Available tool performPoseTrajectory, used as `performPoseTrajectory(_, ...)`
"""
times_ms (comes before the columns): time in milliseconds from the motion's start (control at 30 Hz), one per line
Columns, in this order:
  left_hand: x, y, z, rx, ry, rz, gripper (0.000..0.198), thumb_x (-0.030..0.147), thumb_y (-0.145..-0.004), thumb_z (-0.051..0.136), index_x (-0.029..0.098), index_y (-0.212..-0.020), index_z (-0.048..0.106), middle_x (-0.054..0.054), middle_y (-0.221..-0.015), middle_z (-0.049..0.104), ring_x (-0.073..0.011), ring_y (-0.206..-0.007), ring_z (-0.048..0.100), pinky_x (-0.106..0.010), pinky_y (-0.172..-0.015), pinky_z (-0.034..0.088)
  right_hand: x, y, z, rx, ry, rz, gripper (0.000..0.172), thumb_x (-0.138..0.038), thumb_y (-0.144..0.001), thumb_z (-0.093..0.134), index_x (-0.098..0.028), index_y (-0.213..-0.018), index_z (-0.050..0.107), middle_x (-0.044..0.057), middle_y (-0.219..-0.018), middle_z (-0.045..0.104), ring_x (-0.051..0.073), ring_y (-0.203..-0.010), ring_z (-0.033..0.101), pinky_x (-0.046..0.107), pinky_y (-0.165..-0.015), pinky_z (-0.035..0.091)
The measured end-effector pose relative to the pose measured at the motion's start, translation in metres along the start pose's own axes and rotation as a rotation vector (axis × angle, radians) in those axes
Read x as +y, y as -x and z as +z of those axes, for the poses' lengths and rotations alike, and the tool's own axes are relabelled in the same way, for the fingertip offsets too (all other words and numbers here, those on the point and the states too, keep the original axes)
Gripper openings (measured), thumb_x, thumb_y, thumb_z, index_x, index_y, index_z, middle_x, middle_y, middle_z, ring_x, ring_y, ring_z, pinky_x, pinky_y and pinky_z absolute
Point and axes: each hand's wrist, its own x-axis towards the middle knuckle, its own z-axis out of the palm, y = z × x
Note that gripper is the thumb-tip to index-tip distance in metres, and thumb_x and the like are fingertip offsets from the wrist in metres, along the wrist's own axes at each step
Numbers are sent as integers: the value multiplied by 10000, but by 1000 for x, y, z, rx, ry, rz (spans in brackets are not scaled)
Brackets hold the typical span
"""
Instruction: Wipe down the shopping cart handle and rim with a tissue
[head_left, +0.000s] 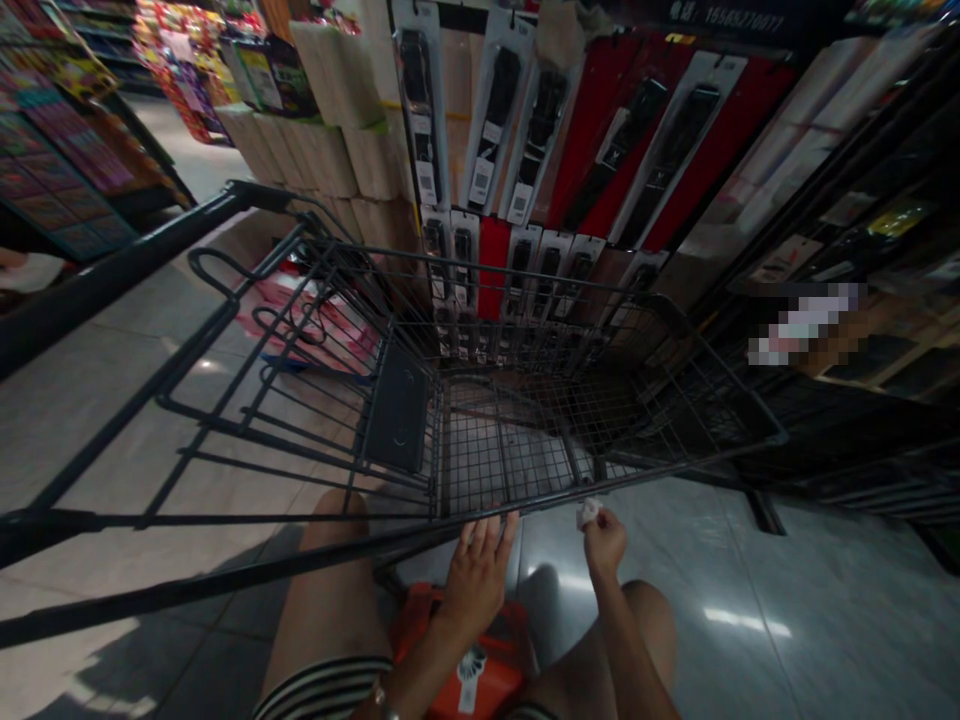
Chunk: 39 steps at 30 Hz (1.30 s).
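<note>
A black wire shopping cart point(525, 280) stands in front of me, its basket bare of goods. My left hand point(480, 570) rests with fingers stretched out against the cart's near rim. My right hand point(602, 540) is closed in a pinch on a small crumpled white piece point(589, 512), held just below the same rim. An orange object with a white fan picture point(469, 660) lies on my lap between my knees, under my left forearm.
A display rack of black items on red and white cards point(600, 140) rises behind the cart. White rolled packs point(330, 130) are stacked at its left. Dark shelving point(862, 330) lines the right side. Colourful shelves point(52, 150) stand far left across a glossy tiled aisle point(750, 620).
</note>
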Motion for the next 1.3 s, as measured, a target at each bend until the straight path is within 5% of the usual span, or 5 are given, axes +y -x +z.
performPoseTrajectory(300, -2, 0, -10, -14, -24, 8, 650, 180, -787, 439, 167, -1419, 289, -80, -1295, 526, -192, -1192, 452, -343, -1029, 348, -4, 12, -23, 210, -16, 42, 423, -541, -641, 560, -137, -740, 631, 80, -692, 633, 221, -648, 570, 353, -639, 457)
performPoseTrajectory(600, 6, 0, -25, -111, -27, -25, 768, 168, -761, 471, 195, -1456, 145, -119, -1355, 484, -235, -1270, 404, -425, -1058, 314, -146, -6, -91, 555, -104, -514, 230, -357, -753, 633, -150, -846, 663, 110, -925, 630, 235, -875, 598, 366, -717, 495)
performPoseTrajectory(833, 16, 5, -33, -111, -5, -85, 780, 216, -756, 527, 176, -1450, 175, -165, -1385, 440, -280, -1308, 362, -470, -1064, 297, -186, 12, -90, 231, 24, -841, 162, -169, -832, 506, -155, -922, 639, 111, -958, 640, 213, -923, 615, 370, -766, 508)
performPoseTrajectory(1033, 29, 14, -36, 5, 50, -158, 778, 211, -736, 580, 179, -1430, 231, -192, -1466, 298, -329, -1336, 304, -517, -1026, 341, -213, 84, -66, -58, -63, -969, 300, -56, -846, 432, -196, -1048, 604, 103, -1032, 634, 196, -992, 612, 370, -817, 521)
performPoseTrajectory(1300, 5, 24, -84, 105, 246, 58, 468, 254, -818, 485, 273, -1285, 493, -70, -1248, 553, -228, -1167, 458, -376, -971, 410, -238, 122, -65, -239, -185, -940, 372, -15, -836, 411, -216, -1080, 606, 88, -1064, 644, 186, -996, 625, 332, -797, 545)
